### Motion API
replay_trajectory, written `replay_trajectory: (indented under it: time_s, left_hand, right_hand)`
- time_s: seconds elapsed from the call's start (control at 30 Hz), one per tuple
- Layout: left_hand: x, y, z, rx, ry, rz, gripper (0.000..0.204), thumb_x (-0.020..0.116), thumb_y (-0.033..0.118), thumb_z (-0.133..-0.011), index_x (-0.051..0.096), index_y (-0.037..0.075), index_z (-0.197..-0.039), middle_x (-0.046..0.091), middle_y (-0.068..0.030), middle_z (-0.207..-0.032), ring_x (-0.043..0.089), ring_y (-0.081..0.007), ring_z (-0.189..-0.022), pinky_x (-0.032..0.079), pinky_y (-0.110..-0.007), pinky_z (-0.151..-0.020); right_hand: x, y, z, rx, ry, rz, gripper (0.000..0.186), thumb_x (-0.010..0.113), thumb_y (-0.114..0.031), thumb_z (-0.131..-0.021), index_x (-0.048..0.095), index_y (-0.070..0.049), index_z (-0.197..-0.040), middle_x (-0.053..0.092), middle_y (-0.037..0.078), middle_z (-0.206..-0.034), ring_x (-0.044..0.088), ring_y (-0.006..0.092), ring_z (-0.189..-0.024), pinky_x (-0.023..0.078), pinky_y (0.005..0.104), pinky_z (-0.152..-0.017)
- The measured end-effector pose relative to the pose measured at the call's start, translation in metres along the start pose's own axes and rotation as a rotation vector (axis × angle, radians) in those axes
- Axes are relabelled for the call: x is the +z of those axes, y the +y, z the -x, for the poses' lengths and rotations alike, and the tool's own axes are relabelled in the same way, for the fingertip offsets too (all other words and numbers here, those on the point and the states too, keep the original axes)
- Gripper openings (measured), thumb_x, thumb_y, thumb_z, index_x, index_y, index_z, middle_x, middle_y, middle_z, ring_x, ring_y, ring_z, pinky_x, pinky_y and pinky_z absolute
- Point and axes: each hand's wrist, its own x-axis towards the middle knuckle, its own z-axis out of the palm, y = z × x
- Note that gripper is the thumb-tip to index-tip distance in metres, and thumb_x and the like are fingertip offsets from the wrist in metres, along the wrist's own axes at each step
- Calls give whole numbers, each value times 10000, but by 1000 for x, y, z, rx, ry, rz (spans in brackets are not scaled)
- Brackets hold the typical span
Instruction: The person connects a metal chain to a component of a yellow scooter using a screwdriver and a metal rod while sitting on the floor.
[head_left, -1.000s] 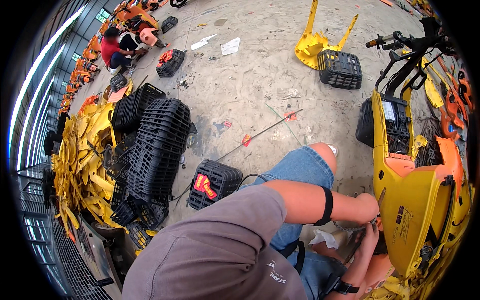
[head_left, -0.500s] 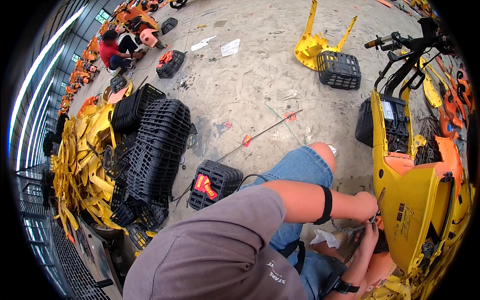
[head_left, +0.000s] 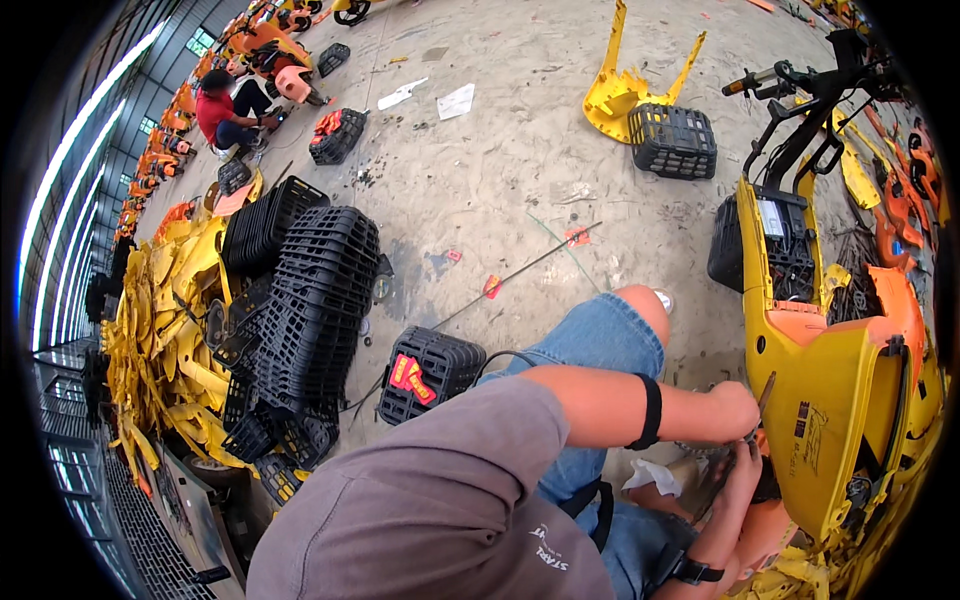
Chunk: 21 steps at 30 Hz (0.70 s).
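Observation:
Both my hands meet low at the front side of a yellow scooter body (head_left: 815,430), at the right. My left hand (head_left: 733,412) is closed, knuckles up, next to a thin brown rod-like piece (head_left: 767,390) that points upward. Just below it, my right hand (head_left: 738,475) is closed too, its fingers bent toward the left one. What lies inside either grip is hidden. A dark chain-like strand (head_left: 704,452) shows beside the hands, above a crumpled white cloth or paper (head_left: 655,477).
Left of my knee stands a black crate (head_left: 445,362) with red pieces on it. Stacked black crates (head_left: 318,290) and a heap of yellow panels (head_left: 165,345) fill the left. A yellow shell (head_left: 610,105) lies beyond. A co-worker in red (head_left: 215,112) crouches by an orange scooter.
My hands stay together in nearly the same place, the left shifted slightly right. The chain-like strand shows less than before. The view has shifted a little. The far co-worker's posture has changed slightly.

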Motion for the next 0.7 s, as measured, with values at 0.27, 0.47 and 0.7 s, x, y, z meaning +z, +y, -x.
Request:
replay_trajectory:
  time_s: [0.27, 0.47, 0.7]
  left_hand:
    - [-5, 0, 1, -65, -57, 17, 263, 787, 221, -738, 791, 112, -977, 761, -87, -996, 737, -253, -927, 585, -372, -764]
    - [-7, -3, 1, -157, -137, 35, 274, 785, 212, -751, 788, 114, -1007, 763, -75, -1023, 738, -239, -960, 583, -366, -777]
    - [-16, -3, 4, -165, -146, 23, 310, 802, 223, -741, 788, 108, -1028, 761, -72, -1053, 733, -231, -982, 578, -351, -786]
  right_hand:
    - [0, 6, -4, -35, -5, 28, 188, 616, -200, -951, 581, -45, -1052, 559, 3, -745, 485, 87, -497, 349, 241, -409]
    - [5, 14, -14, -61, 24, 17, 190, 668, -137, -940, 571, -14, -1049, 554, 10, -723, 458, 77, -441, 323, 243, -376]
    - [11, 11, -18, -21, 18, 157, 277, 684, -213, -923, 578, -21, -1093, 617, 24, -818, 470, 75, -485, 351, 236, -410]
